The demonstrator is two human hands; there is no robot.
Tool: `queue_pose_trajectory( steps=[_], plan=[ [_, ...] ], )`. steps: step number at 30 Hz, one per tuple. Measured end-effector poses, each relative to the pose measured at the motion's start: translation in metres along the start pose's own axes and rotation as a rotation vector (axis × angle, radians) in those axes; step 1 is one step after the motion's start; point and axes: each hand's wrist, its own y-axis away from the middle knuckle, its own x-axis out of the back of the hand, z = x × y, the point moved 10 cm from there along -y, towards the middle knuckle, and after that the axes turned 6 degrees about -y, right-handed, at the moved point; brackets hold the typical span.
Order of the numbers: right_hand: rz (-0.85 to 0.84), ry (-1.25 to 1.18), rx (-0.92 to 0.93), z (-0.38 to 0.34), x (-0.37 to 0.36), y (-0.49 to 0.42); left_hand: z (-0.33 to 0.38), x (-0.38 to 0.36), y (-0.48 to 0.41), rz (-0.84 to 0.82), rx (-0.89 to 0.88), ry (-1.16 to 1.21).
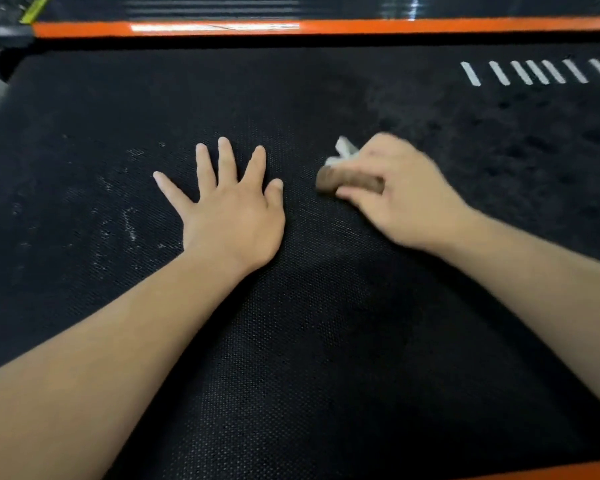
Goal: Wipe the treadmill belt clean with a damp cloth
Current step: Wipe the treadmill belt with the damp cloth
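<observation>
Black woven belt (pixel 291 341) fills nearly the whole view, edged at the far side by an orange rail (pixel 395 26). White stripes (pixel 537 72) are printed near the far right corner. The left hand (pixel 232 216) is laid flat on the belt, fingers spread and straight, nothing held; it is judged to be bracing. The right hand (pixel 402 195) is curled round a bunched cloth (pixel 333 178), brown with a white bit sticking out past the knuckles. Cloth is pressed to the belt just right of the left thumb, not touching it. The right hand is blurred, so a wiping stroke is judged to be in hand.

Pale dusty marks (pixel 125 223) are seen left of the left hand, not yet wiped. The patch right of the cloth looks smeared, possibly wet.

Handling, as judged: the cloth is soft, light and limp, and should be held as a wad in the palm so a broad face meets the belt. Loose ends may drag or flop. The textured belt should give friction, so firm downward pressure is needed. Whether the belt would slide under a push cannot be told.
</observation>
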Motion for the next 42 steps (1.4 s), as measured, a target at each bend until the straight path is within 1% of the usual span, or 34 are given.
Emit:
queue_pose_trajectory(
  steps=[1, 2, 3, 4, 5, 7, 8, 9, 10, 11, 13, 14, 15, 17, 18, 19, 20, 21, 23, 24, 25, 27, 28, 29, 30, 31, 33, 34, 35, 38, 39, 40, 41, 42],
  plan=[
    [0.089, 0.069, -0.09, 0.028, 0.014, -0.016, 0.001, 0.001, -0.001, -0.007, 0.002, -0.011],
    [0.171, 0.081, -0.212, 0.054, 0.026, -0.027, 0.002, 0.003, -0.002, -0.011, -0.002, -0.02],
    [0.235, 0.086, -0.29, 0.071, 0.03, -0.033, 0.005, 0.006, -0.006, 0.0, -0.013, -0.02],
    [0.252, 0.113, -0.284, 0.068, 0.026, -0.033, 0.007, 0.011, -0.011, 0.019, -0.024, 0.005],
    [0.207, 0.116, -0.22, 0.051, 0.014, -0.031, 0.009, 0.016, -0.017, 0.045, -0.023, 0.058],
    [0.057, -0.005, -0.029, 0.008, -0.011, -0.016, 0.008, 0.018, -0.024, 0.086, -0.007, 0.149],
    [-0.004, -0.05, 0.019, 0.0, -0.012, -0.012, 0.01, 0.015, -0.026, 0.086, -0.014, 0.133],
    [-0.017, -0.015, 0.042, 0.006, -0.007, -0.017, 0.012, 0.01, -0.028, 0.067, -0.026, 0.088],
    [0.02, 0.066, 0.021, 0.022, 0.003, -0.031, 0.014, 0.006, -0.029, 0.04, -0.038, 0.041],
    [0.099, 0.142, -0.073, 0.049, 0.016, -0.048, 0.015, 0.002, -0.03, 0.012, -0.047, 0.007],
    [0.241, 0.146, -0.306, 0.092, 0.034, -0.068, 0.015, 0.002, -0.03, -0.001, -0.049, -0.012],
    [0.251, 0.152, -0.305, 0.089, 0.028, -0.071, 0.015, 0.003, -0.03, 0.006, -0.052, -0.015],
    [0.207, 0.14, -0.241, 0.07, 0.014, -0.071, 0.016, 0.003, -0.03, 0.014, -0.055, -0.022],
    [0.06, -0.003, -0.048, 0.024, -0.011, -0.055, 0.016, 0.001, -0.028, 0.024, -0.055, -0.043],
    [-0.005, -0.057, 0.0, 0.017, -0.013, -0.05, 0.016, 0.001, -0.028, 0.025, -0.055, -0.051],
    [-0.025, -0.026, 0.01, 0.021, -0.008, -0.054, 0.017, 0.0, -0.028, 0.025, -0.058, -0.054],
    [0.015, 0.061, -0.017, 0.038, 0.002, -0.068, 0.017, 0.0, -0.029, 0.026, -0.059, -0.052],
    [0.102, 0.159, -0.118, 0.066, 0.018, -0.085, 0.016, 0.001, -0.028, 0.024, -0.058, -0.048],
    [0.247, 0.199, -0.377, 0.113, 0.042, -0.101, 0.017, 0.001, -0.028, 0.025, -0.06, -0.042],
    [0.268, 0.207, -0.376, 0.113, 0.038, -0.104, 0.017, 0.001, -0.028, 0.025, -0.063, -0.043],
    [0.221, 0.197, -0.301, 0.093, 0.024, -0.104, 0.018, 0.001, -0.028, 0.025, -0.065, -0.046],
    [0.058, 0.04, -0.076, 0.044, -0.009, -0.09, 0.017, 0.001, -0.028, 0.029, -0.064, -0.052],
    [-0.018, -0.026, -0.011, 0.033, -0.014, -0.083, 0.017, 0.001, -0.028, 0.031, -0.064, -0.053],
    [-0.063, -0.01, 0.018, 0.034, -0.011, -0.083, 0.017, 0.001, -0.028, 0.033, -0.067, -0.055],
    [-0.037, 0.079, 0.027, 0.046, -0.001, -0.095, 0.018, 0.001, -0.028, 0.035, -0.071, -0.057],
    [0.051, 0.171, -0.057, 0.073, 0.017, -0.11, 0.018, 0.001, -0.028, 0.034, -0.075, -0.057],
    [0.238, 0.179, -0.34, 0.127, 0.05, -0.127, 0.018, 0.001, -0.028, 0.029, -0.074, -0.053],
    [0.277, 0.18, -0.368, 0.131, 0.05, -0.13, 0.019, 0.001, -0.028, 0.029, -0.073, -0.055],
    [0.233, 0.183, -0.321, 0.118, 0.036, -0.134, 0.019, 0.002, -0.028, 0.028, -0.071, -0.057],
    [0.04, 0.062, -0.044, 0.062, -0.006, -0.123, 0.018, 0.002, -0.028, 0.036, -0.065, -0.061],
    [0.016, 0.061, -0.029, 0.063, -0.004, -0.124, 0.019, 0.002, -0.027, 0.037, -0.068, -0.066],
    [0.047, 0.113, -0.045, 0.074, 0.005, -0.132, 0.019, 0.002, -0.027, 0.036, -0.072, -0.068],
    [0.126, 0.17, -0.132, 0.096, 0.02, -0.145, 0.019, 0.001, -0.027, 0.035, -0.074, -0.066],
    [0.226, 0.185, -0.272, 0.125, 0.038, -0.154, 0.019, 0.002, -0.027, 0.035, -0.072, -0.06]
  ],
)
